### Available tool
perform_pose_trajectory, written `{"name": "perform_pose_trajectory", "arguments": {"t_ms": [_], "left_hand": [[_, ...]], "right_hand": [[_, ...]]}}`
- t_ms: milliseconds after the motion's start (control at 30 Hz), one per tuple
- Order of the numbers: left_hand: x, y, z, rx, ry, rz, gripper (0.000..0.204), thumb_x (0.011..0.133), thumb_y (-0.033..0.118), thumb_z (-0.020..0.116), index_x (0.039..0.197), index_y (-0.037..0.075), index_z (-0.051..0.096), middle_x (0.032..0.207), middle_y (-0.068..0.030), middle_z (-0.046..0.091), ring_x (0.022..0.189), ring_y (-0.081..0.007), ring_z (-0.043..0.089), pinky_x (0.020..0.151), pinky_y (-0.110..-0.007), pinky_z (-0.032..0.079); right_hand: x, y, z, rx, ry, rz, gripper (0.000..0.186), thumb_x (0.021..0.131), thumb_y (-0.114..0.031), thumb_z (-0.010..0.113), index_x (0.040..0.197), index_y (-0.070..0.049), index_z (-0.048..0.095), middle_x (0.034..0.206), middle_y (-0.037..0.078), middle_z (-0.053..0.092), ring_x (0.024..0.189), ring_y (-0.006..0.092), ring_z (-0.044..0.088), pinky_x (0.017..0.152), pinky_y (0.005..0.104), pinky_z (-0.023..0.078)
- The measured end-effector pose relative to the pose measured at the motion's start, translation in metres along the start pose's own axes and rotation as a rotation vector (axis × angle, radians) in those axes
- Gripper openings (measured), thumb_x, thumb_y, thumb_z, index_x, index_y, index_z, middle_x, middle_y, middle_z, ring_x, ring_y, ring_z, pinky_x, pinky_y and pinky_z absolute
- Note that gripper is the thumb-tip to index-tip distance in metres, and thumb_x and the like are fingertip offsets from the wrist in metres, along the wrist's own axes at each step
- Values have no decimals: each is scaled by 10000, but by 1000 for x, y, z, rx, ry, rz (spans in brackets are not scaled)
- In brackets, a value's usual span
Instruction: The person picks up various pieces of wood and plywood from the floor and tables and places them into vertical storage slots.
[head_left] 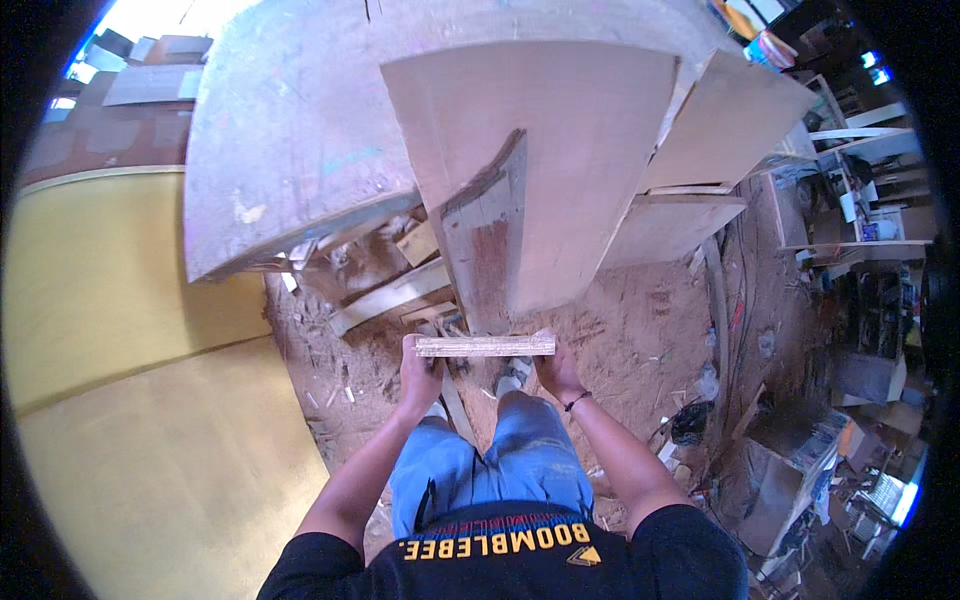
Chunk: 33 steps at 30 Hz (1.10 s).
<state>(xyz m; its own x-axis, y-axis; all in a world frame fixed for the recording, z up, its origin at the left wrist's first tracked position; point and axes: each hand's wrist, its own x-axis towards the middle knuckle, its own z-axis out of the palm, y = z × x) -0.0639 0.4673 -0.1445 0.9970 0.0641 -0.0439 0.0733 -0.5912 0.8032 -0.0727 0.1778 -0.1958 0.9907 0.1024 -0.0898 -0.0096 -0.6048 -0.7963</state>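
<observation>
Between my two hands is a stack of thin wooden boards [485, 346], seen edge-on as a pale, layered strip; its faces are hidden from above. My left hand [420, 370] grips the left end, fingers wrapped round it. At the other end my right hand [557, 368] has hold of it too, a dark band on that wrist. Just beyond, a large pale wooden panel [590, 170] leans against the big table [290, 110], with a dark shadow across its lower left.
More panels [725, 120] lean at the right of the large one. Wood offcuts [395, 295] lie beneath the table. A yellow sheet surface [110, 270] stands at the left. Debris litters the dirt floor [640, 320]. Cluttered shelves [860, 200] and a box-like stand [795, 470] line the right side.
</observation>
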Motion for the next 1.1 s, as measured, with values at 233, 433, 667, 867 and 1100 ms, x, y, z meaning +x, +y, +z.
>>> {"name": "perform_pose_trajectory", "arguments": {"t_ms": [233,433,667,867,1100], "left_hand": [[-20,86,-121,5,42,346,432,743,89,725,1132,3,555,1048,-169,543,988,-339,550,880,-407,450],[-48,93,-161,-152,-91,290,550,688,138,833,1162,18,581,1105,-106,606,995,-258,601,898,-395,479],[-68,90,-163,-408,-80,-26,413,686,83,868,1032,14,653,999,-68,684,931,-186,642,820,-333,523],[-98,72,-174,-582,73,-41,386,664,58,865,980,17,648,955,-60,672,883,-174,636,786,-323,525],[-122,80,-195,-314,245,-154,450,652,15,836,1040,33,607,1002,-66,633,958,-201,617,835,-336,519]], "right_hand": [[-31,-146,-86,131,106,-114,168,852,-38,575,1016,1,585,930,229,636,929,440,594,777,464,487],[-41,-216,-121,-84,8,-131,237,818,-57,590,1040,26,601,971,266,640,927,464,601,775,492,500],[-42,-257,-125,17,7,-254,202,821,-64,629,1002,21,603,902,260,642,890,435,628,747,464,510],[-36,-278,-111,136,-4,-309,224,789,-67,694,910,2,519,801,227,633,811,414,646,694,452,523],[-30,-307,-123,225,-123,-353,260,837,-150,706,1002,-5,567,817,177,653,780,333,673,696,405,530]]}}
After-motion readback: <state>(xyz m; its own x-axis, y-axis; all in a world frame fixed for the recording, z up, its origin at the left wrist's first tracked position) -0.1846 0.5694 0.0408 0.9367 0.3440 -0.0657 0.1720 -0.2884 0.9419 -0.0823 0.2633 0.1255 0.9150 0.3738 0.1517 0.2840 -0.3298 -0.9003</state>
